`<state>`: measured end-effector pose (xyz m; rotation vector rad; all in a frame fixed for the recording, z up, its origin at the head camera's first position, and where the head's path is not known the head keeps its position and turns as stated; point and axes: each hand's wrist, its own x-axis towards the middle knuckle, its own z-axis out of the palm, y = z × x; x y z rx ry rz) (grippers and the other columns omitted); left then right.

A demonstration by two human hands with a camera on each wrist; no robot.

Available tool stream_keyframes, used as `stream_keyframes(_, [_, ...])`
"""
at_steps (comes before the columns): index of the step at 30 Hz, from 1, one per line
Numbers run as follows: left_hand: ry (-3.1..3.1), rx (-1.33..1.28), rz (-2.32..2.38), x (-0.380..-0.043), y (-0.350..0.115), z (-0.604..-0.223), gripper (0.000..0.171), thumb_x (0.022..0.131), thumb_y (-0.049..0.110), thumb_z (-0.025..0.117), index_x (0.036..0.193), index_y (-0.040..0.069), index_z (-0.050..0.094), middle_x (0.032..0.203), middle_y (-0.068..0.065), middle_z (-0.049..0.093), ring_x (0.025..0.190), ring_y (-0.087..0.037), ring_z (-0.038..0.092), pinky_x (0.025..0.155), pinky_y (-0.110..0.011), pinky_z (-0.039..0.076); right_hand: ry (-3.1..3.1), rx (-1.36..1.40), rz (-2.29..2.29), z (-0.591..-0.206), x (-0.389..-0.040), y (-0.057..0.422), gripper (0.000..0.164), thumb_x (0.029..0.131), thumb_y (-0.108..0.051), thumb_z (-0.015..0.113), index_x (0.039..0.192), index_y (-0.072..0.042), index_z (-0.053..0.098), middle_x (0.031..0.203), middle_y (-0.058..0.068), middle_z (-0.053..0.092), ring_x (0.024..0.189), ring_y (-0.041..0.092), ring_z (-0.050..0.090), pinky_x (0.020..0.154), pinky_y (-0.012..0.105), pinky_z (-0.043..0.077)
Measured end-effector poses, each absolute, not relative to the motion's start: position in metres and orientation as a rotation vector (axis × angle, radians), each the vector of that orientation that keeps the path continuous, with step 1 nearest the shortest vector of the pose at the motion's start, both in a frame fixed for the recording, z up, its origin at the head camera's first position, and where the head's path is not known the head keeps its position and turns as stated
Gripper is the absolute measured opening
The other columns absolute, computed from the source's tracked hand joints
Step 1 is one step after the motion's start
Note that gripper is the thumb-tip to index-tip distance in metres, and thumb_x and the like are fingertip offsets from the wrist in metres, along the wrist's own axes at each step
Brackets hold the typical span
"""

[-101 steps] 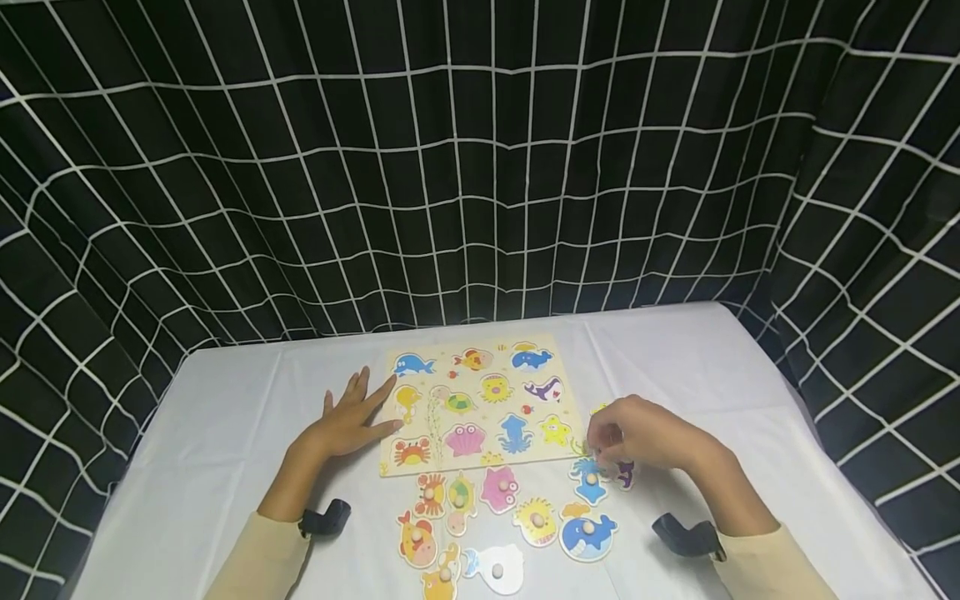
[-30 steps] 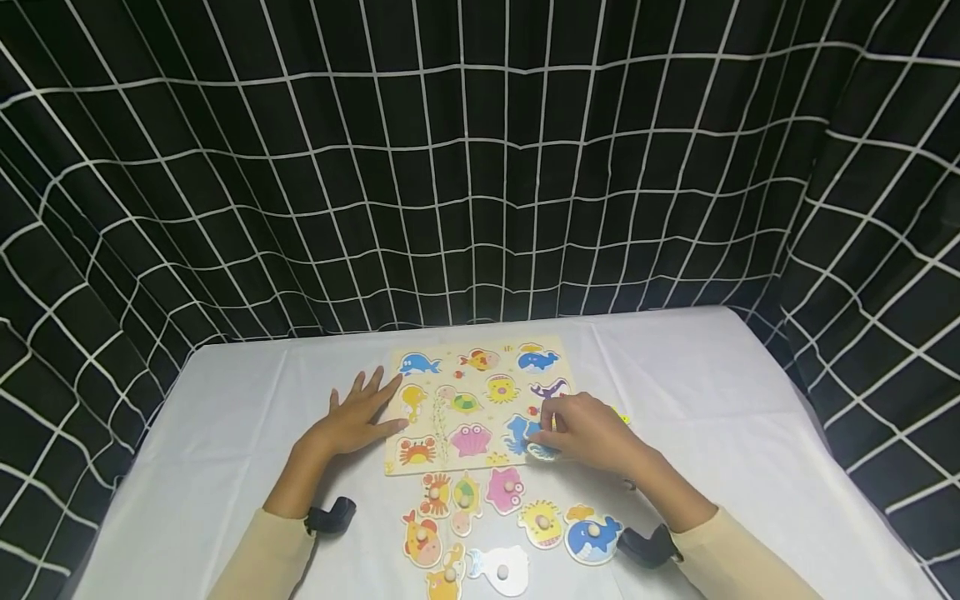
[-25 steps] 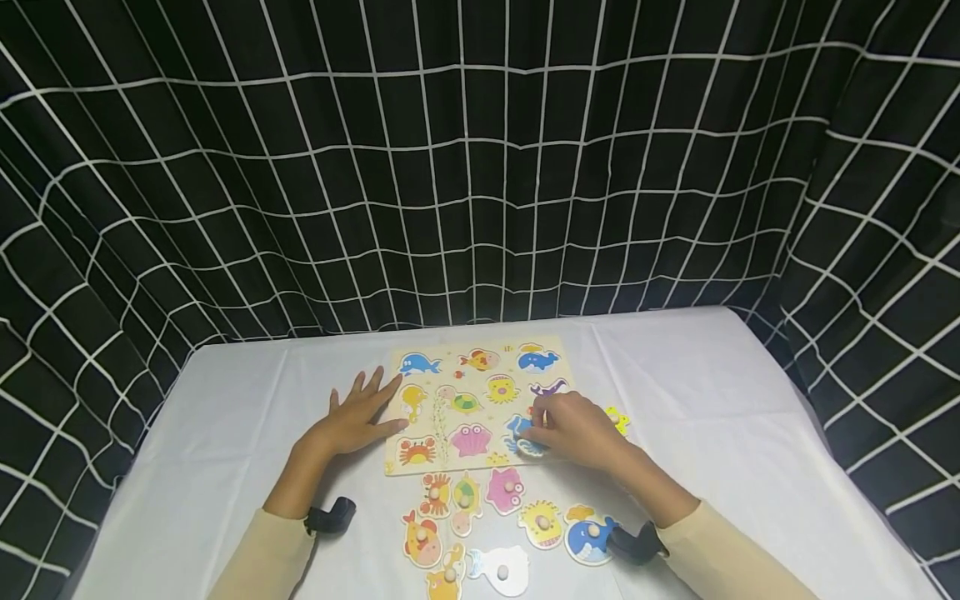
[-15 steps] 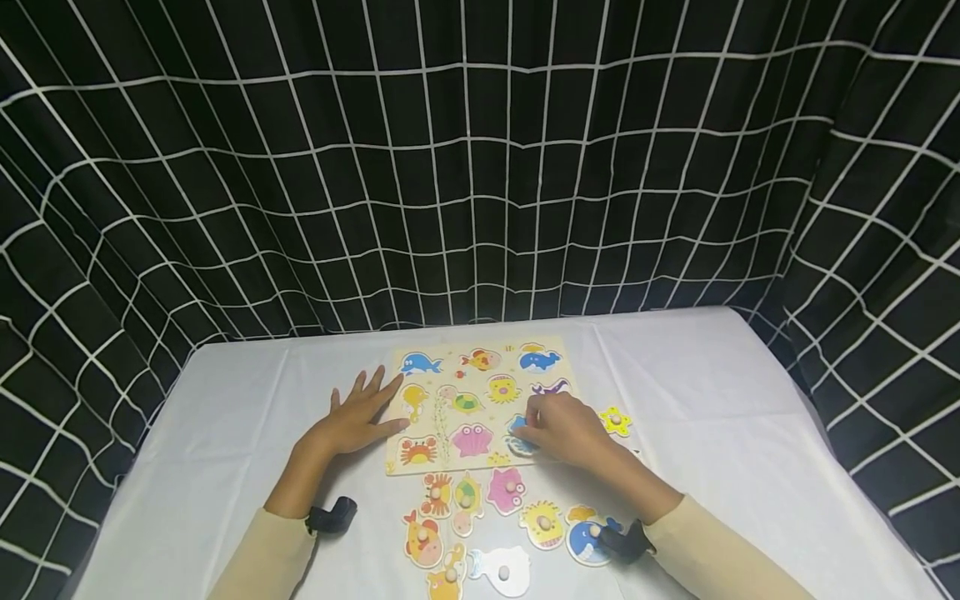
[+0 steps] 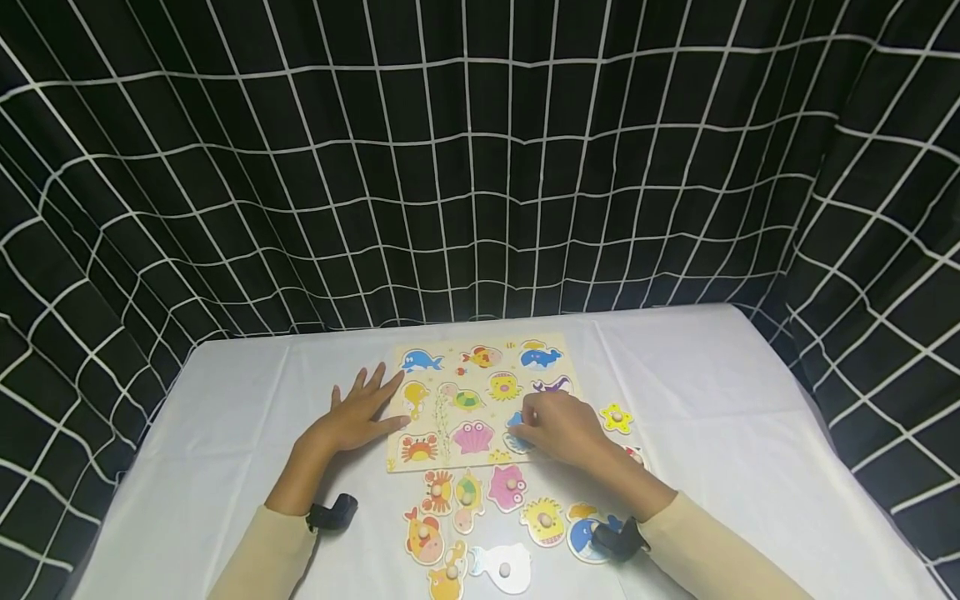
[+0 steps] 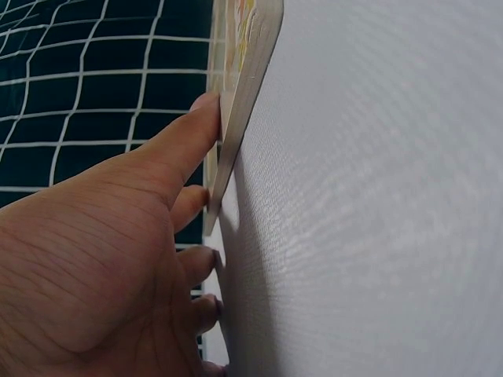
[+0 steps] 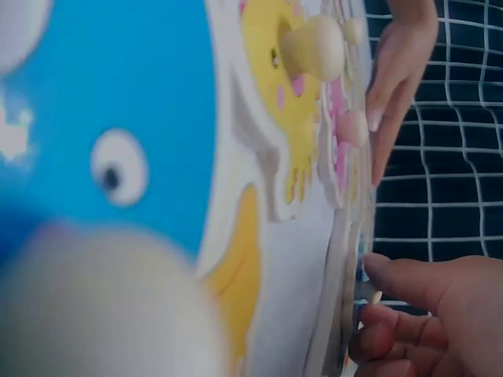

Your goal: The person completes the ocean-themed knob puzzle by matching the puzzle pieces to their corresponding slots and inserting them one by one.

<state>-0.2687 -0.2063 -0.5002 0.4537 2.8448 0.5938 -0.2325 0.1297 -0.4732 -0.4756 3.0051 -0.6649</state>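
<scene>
A pale wooden peg puzzle board (image 5: 452,373) with sea-animal pictures lies on the white table. My left hand (image 5: 348,423) rests at its left edge, fingers spread, with thumb and forefinger touching the board. In the left wrist view that thumb (image 6: 185,141) presses along the board's side. My right hand (image 5: 564,427) is over the board's front right, pinching a blue squid puzzle piece (image 5: 517,442) above the squid picture. The right wrist view shows its small knob (image 7: 375,297) between thumb and fingers. The hand covers much of the piece and the picture beneath.
In front of the board lie loose knobbed pieces: crab (image 5: 437,492), turtle (image 5: 468,492), pink shell (image 5: 508,487), yellow round animal (image 5: 543,522), fish (image 5: 425,540), seahorse (image 5: 447,583), a white shiny whale-shaped piece (image 5: 506,569) and a blue whale (image 5: 583,542). A yellow starfish (image 5: 617,418) lies right of the board.
My right hand has picked up the squid piece from the table and carried it left onto the board, shifting slightly further left lately. The starfish is uncovered. My left hand stays put.
</scene>
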Motion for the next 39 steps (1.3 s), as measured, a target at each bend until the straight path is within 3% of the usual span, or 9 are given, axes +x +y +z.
stream_keyframes(25, [2.847,0.442,0.595,-0.272,-0.205,-0.492,0.081,0.097,0.056,0.058,0.162,0.018,0.028,0.168,-0.017,0.012,0.154,-0.044,0.002,0.115,-0.074,-0.002,2.969,-0.401,-0.583,-0.465,-0.237,0.128,0.035,0.090,-0.033,0.078,0.067,-0.015,0.057,0.060,-0.003,0.051,0.056,0.015,0.049,0.052,0.030,0.037])
stream_keyframes(29, [2.840,0.447,0.614,-0.272,-0.205,-0.491,0.082,0.097,0.056,0.059,0.162,0.019,0.027,0.168,-0.018,0.011,0.154,-0.044,0.001,0.115,-0.074,-0.003,2.924,-0.397,-0.603,-0.456,-0.235,0.132,0.029,0.090,-0.034,0.077,0.073,-0.015,0.065,0.066,-0.002,0.059,0.059,0.015,0.052,0.053,0.031,0.040])
stream_keyframes(31, [2.831,0.450,0.625,-0.271,-0.205,-0.492,0.081,0.097,0.055,0.059,0.162,0.019,0.027,0.168,-0.018,0.011,0.154,-0.044,0.001,0.114,-0.074,-0.004,2.918,-0.391,-0.642,-0.451,-0.233,0.137,0.025,0.090,-0.034,0.077,0.077,-0.015,0.069,0.080,0.004,0.070,0.060,0.016,0.053,0.053,0.031,0.041])
stream_keyframes(33, [2.819,0.458,0.631,-0.270,-0.205,-0.493,0.081,0.097,0.054,0.059,0.162,0.018,0.027,0.168,-0.018,0.011,0.154,-0.044,0.001,0.114,-0.074,-0.004,2.922,-0.390,-0.682,-0.447,-0.231,0.144,0.022,0.090,-0.033,0.077,0.080,-0.015,0.071,0.087,0.006,0.071,0.062,0.016,0.052,0.054,0.031,0.041])
stream_keyframes(39, [2.813,0.453,0.633,-0.267,-0.206,-0.496,0.081,0.097,0.055,0.059,0.162,0.018,0.027,0.168,-0.018,0.011,0.154,-0.044,0.001,0.114,-0.074,-0.003,2.941,-0.355,-0.797,-0.433,-0.228,0.173,0.018,0.092,-0.029,0.075,0.090,-0.011,0.074,0.073,0.000,0.061,0.068,0.017,0.053,0.058,0.032,0.042])
